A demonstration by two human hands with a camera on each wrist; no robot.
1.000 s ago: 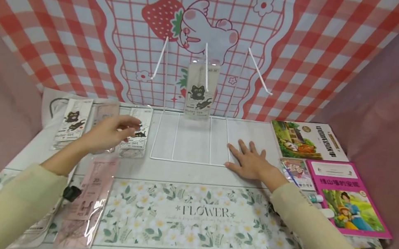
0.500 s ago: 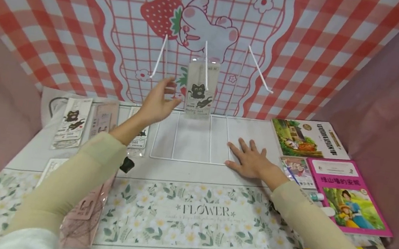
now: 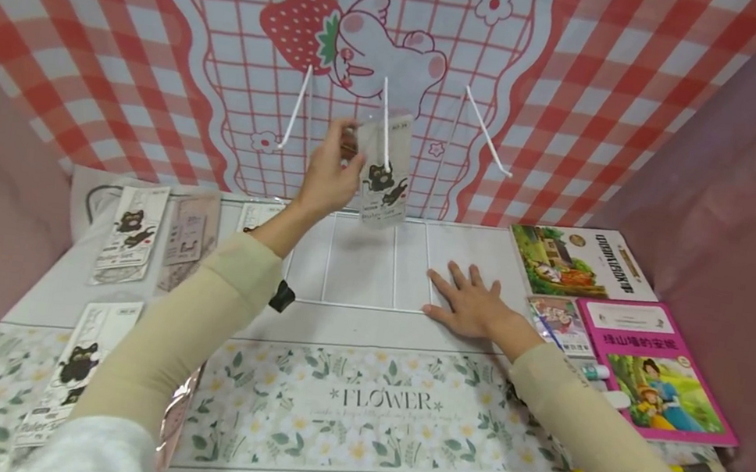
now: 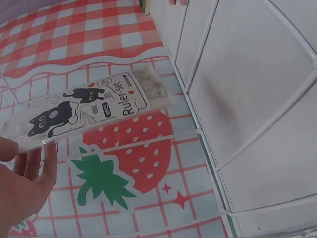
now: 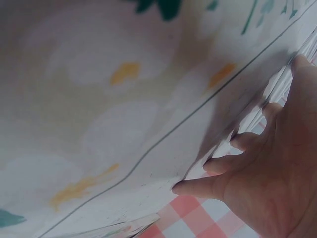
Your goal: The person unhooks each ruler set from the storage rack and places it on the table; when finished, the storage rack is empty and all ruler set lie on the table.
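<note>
A clear ruler set packet [image 3: 388, 198] with black cats on its card hangs at the middle white hook [image 3: 385, 107] of a wire rack. My left hand [image 3: 330, 177] pinches its left edge, near the upper part, and the packet is turned slightly. In the left wrist view the ruler set's card [image 4: 99, 101] slants, with the left hand [image 4: 29, 186] at one end; the thumb's exact grip is partly cut off. Spread flat on the white table, my right hand [image 3: 471, 306] touches the right side of the rack's base [image 3: 397, 270]. The right wrist view shows its fingers [image 5: 203, 188] straight.
More ruler packets lie at left, a white one [image 3: 130, 233], a pink one [image 3: 189, 232] and a cat one [image 3: 74, 372]. Books, a pink-bordered one [image 3: 658, 373] among them, lie at right. A checked cloth [image 3: 600, 98] stands behind.
My left hand has moved up and right from the packets on the table to the hanging ruler set, pinching and turning it. The right hand has stayed in place.
</note>
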